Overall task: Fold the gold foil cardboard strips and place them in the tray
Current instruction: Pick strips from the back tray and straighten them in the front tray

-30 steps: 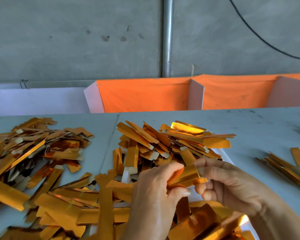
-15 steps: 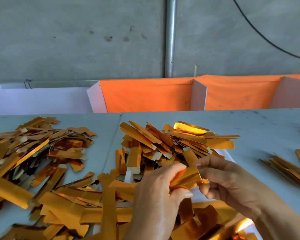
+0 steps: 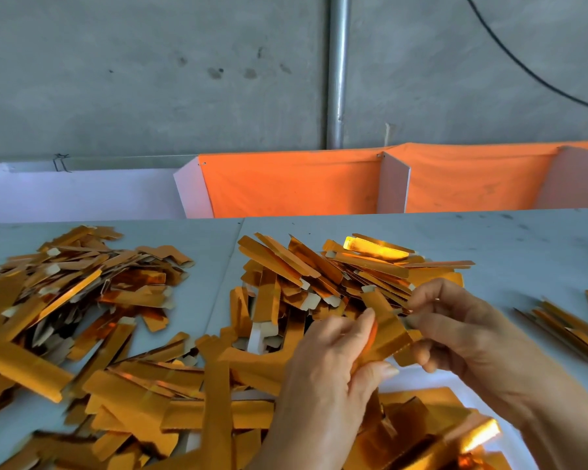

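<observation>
Progress: early going by the look of it; big loose heaps of gold foil strips [image 3: 82, 300] cover the grey table [image 3: 523, 239], many apparently unfolded.
Tray: white tray [image 3: 418, 379] under the hands, holding a heap of strips; rim mostly hidden.
Hands: left hand [image 3: 323, 385] and right hand [image 3: 469, 337] both pinch one strip [image 3: 387, 330] above the tray, mid-fold.
</observation>
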Tool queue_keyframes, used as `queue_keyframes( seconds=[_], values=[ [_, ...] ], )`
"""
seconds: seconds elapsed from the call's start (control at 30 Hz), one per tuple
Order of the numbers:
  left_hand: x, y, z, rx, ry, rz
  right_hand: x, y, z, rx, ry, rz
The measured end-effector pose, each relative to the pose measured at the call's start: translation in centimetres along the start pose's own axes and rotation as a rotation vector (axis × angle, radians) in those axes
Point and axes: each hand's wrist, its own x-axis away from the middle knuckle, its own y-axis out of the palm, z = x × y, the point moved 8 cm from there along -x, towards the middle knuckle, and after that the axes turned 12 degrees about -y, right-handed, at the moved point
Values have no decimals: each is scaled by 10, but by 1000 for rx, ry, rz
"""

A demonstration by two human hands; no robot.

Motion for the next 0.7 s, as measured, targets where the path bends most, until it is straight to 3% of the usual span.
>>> queue_keyframes(
  seconds=[0.17, 0.37, 0.7],
  values=[
    [-3, -1, -7, 177, -67, -69, 4, 11, -11, 31, -47, -209],
    [-5, 0, -20, 370, -189, -153, 8, 12, -16, 43, -56, -288],
    [-3, 1, -12, 314, -129, -210, 16, 24, -3, 113, 134, -483]
  ],
)
